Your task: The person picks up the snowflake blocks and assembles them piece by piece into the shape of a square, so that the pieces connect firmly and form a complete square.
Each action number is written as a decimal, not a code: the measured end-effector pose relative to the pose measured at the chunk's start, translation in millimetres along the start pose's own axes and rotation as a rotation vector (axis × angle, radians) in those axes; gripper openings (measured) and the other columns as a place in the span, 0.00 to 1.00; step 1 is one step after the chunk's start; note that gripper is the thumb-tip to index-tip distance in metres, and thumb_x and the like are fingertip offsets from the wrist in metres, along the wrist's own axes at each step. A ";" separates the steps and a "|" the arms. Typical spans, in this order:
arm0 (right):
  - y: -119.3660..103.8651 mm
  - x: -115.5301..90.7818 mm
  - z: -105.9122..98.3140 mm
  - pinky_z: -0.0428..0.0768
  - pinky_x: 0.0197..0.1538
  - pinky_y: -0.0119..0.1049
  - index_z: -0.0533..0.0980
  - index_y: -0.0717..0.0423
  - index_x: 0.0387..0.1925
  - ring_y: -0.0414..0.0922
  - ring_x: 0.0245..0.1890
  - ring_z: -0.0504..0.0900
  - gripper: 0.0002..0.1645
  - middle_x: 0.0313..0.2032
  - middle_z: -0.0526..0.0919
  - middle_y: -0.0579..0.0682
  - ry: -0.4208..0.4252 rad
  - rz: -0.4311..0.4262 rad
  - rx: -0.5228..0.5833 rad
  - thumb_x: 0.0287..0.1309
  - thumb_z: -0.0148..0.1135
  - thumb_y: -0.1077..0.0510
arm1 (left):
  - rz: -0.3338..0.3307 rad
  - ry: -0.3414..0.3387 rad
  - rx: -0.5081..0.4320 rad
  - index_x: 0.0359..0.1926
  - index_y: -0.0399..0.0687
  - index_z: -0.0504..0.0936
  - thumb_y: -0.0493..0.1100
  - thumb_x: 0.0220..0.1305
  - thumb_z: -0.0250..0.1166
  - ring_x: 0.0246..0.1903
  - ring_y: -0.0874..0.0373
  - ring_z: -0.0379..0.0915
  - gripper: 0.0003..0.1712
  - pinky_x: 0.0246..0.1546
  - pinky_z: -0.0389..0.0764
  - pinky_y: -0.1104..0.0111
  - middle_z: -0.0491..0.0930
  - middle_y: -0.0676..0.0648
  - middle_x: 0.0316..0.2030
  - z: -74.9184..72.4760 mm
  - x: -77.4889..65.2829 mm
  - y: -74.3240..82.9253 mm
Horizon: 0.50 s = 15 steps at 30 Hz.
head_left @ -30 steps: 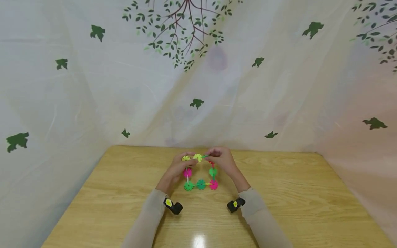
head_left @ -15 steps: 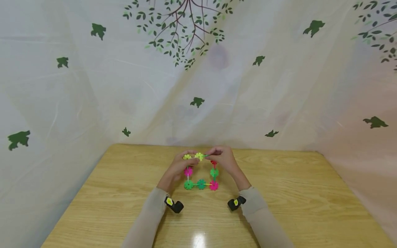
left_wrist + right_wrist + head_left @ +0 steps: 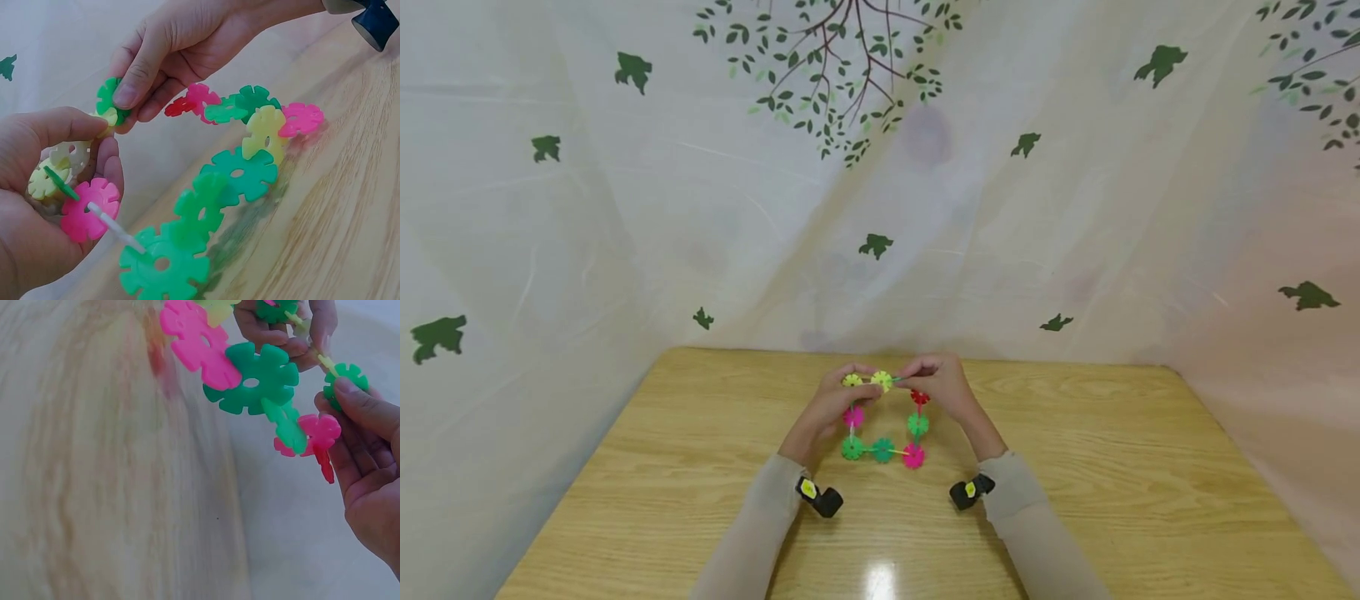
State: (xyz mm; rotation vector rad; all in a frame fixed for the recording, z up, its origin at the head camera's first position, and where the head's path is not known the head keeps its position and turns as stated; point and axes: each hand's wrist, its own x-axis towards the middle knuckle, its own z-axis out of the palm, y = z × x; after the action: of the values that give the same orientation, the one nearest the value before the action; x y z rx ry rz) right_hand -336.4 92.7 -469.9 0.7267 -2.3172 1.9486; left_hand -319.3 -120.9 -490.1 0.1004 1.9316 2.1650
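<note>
A chain of slotted plastic snowflake discs hangs between my hands, bent into a near-square. My left hand point(image 3: 837, 400) pinches a yellow snowflake disc point(image 3: 882, 382) between thumb and fingers. With thumb and fingertips, my right hand point(image 3: 943, 392) pinches a green snowflake disc point(image 3: 107, 92), set edgewise against the yellow one. Below my left palm, a pink disc point(image 3: 94, 212) joins by a white disc point(image 3: 115, 226) to a bright green corner disc point(image 3: 165, 265). The far run ends in a red disc point(image 3: 324, 464) close under my right fingers, attached to a pink disc point(image 3: 320, 431).
Under the hands lies a wood-grain table point(image 3: 1112, 467). A pale cloth point(image 3: 775, 250) printed with leaves and branches rises behind its back edge and along both sides. Each wrist wears a small black camera, the left camera point(image 3: 827, 502) and the right camera point(image 3: 964, 495).
The right side of the chain, with its red, green and pink discs, has sunk slightly, its near corner shifting a little left. Both hands keep their pinches in nearly the same place.
</note>
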 end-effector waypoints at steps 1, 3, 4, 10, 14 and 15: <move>0.7 0.1 0.1 0.83 0.32 0.28 0.86 0.70 0.32 0.38 0.29 0.88 0.04 0.36 0.88 0.67 0.001 -0.003 0.000 0.53 0.73 0.72 | 0.002 0.004 -0.008 0.52 0.34 0.80 0.31 0.61 0.69 0.33 0.63 0.82 0.17 0.39 0.85 0.73 0.82 0.47 0.38 0.4 -0.2 0.2; 1.8 0.5 0.2 0.85 0.35 0.29 0.87 0.68 0.32 0.37 0.30 0.88 0.03 0.36 0.88 0.67 0.002 -0.011 0.003 0.53 0.73 0.72 | 0.007 0.011 -0.020 0.50 0.34 0.81 0.30 0.61 0.68 0.33 0.63 0.83 0.16 0.39 0.85 0.73 0.82 0.46 0.40 1.5 -0.4 0.5; 2.6 0.7 0.2 0.85 0.35 0.30 0.87 0.67 0.32 0.37 0.30 0.88 0.03 0.36 0.88 0.68 0.004 -0.014 0.006 0.53 0.73 0.72 | 0.009 0.017 -0.023 0.50 0.33 0.81 0.30 0.61 0.68 0.33 0.62 0.83 0.15 0.39 0.86 0.73 0.82 0.45 0.41 2.2 -0.6 0.8; 5.8 1.9 -0.1 0.86 0.37 0.29 0.86 0.68 0.30 0.35 0.31 0.87 0.04 0.35 0.87 0.71 0.005 -0.015 0.030 0.52 0.72 0.75 | 0.007 0.033 -0.009 0.50 0.35 0.81 0.31 0.61 0.69 0.35 0.58 0.84 0.15 0.39 0.86 0.71 0.82 0.45 0.41 4.6 1.4 1.0; 4.5 1.9 1.3 0.86 0.42 0.29 0.83 0.75 0.35 0.36 0.36 0.88 0.06 0.38 0.86 0.72 -0.027 -0.004 0.009 0.53 0.71 0.75 | 0.004 0.027 0.002 0.52 0.35 0.81 0.32 0.60 0.69 0.34 0.57 0.84 0.18 0.38 0.85 0.71 0.84 0.48 0.36 3.6 2.9 -0.8; 3.8 1.6 2.0 0.86 0.43 0.29 0.83 0.75 0.37 0.38 0.38 0.89 0.08 0.39 0.86 0.72 -0.035 0.007 -0.002 0.53 0.71 0.75 | 0.001 0.028 0.002 0.52 0.35 0.80 0.33 0.60 0.69 0.33 0.58 0.84 0.18 0.37 0.85 0.71 0.84 0.49 0.34 3.3 2.7 -1.1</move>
State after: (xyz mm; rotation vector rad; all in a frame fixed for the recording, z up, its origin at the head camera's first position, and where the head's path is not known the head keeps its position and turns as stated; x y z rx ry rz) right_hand -338.7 90.7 -473.3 0.7596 -2.3443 1.9516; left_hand -321.2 -117.0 -491.1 0.0717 1.9492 2.1759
